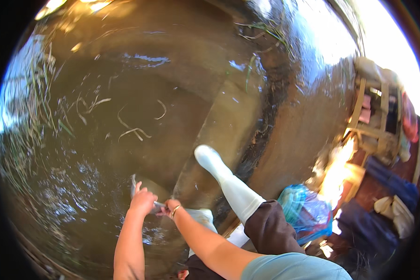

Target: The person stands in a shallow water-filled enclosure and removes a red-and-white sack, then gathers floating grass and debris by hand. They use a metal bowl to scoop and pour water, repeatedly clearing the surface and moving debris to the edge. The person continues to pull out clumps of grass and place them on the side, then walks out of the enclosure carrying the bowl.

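- Muddy brown water [126,107] lies under both outstretched forearms.
- Left hand [142,200] curls shut on a grey metal bowl [147,189] at the water's near edge.
- Right hand [169,208], bangled wrist bent, pinches the bowl's rim.

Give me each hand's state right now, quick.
Left hand: closed on a flat grey object dipped in the muddy water.
Right hand: gripping the same object's near end.
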### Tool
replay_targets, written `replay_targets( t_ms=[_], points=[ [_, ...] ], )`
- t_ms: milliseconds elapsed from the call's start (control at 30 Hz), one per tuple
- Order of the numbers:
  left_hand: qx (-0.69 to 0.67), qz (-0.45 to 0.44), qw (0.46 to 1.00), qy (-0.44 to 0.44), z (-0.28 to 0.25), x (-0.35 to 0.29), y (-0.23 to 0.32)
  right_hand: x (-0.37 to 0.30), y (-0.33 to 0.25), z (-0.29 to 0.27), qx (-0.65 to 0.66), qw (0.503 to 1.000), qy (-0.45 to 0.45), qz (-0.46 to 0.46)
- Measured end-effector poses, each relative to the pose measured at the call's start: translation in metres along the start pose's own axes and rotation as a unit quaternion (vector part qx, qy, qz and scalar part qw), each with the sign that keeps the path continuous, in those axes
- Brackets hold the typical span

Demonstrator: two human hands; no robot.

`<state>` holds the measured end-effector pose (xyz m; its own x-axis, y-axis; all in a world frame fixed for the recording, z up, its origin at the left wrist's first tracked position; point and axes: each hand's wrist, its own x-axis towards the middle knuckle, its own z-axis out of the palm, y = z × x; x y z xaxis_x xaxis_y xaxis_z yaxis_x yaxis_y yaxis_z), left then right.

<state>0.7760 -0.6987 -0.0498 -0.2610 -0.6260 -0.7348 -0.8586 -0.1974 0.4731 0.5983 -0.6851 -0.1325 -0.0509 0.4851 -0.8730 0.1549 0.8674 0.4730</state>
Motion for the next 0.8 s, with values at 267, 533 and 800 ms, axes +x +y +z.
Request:
replay_targets(
  t_ms=[267, 533, 800],
  points=[
    [0.131, 0.094, 0.981, 0.107, -0.201, 0.148, 0.097, -0.155, -0.195, 0.004, 0.037, 0.968, -0.179, -0.169],
    [0.223, 0.233, 0.882, 0.344, -0.417, 0.246, 0.236, -0.379, -0.398, -0.033, 0.029, 0.884, -0.177, -0.431],
    [0.106, 0.071, 0.983, 0.128, -0.229, 0.052, 0.135, -0.216, -0.132, -0.002, -0.045, 0.967, -0.186, -0.166]
  ],
)
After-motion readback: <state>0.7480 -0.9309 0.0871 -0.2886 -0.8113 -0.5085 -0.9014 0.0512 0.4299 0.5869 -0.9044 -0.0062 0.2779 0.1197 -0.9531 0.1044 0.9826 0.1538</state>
